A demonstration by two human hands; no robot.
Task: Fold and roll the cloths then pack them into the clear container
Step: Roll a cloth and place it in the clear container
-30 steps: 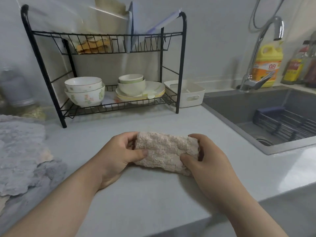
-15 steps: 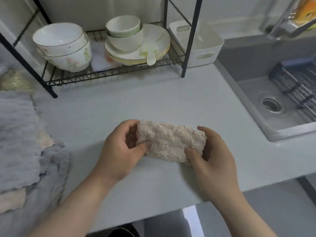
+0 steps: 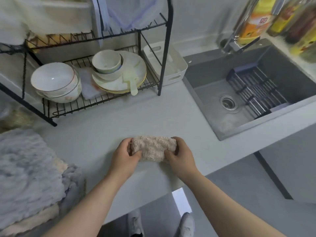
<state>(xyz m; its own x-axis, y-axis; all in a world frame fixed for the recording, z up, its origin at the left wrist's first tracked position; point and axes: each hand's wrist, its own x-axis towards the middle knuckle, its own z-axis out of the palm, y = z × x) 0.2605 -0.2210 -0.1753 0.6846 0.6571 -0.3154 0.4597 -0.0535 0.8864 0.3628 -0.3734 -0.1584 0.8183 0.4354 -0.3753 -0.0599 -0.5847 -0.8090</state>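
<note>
1. Kitchen; pale table point(image 3: 95, 134) with a dish rack point(image 3: 95, 69) at the back and a sink point(image 3: 239, 93) on my right.
2. My left hand point(image 3: 125, 155) is closed on the left end of the cloth point(image 3: 153, 148), thumb on the near face, fingers behind it. My right hand point(image 3: 179, 157) grips the right end the same way.
3. The cloth is a pinkish, nubbly roll, near the front edge of the table, dead centre before me. I cannot tell whether its underside touches the table or is just lifted.
4. Key relation: the roll's long axis runs left to right, spanning straight between both hands. Neither hand is nearer; each caps one end.
5. Judgement: rolling looks finished or close to it; packing comes next.
6. No clear container is identifiable in view. The white tub point(image 3: 164, 65) beside the rack is opaque, so I doubt that is it.
7. More cloths point(image 3: 25, 177) are piled at my left, grey over pale, not yet rolled.
8. Risk: releasing one end may let the roll spring loose.
</note>
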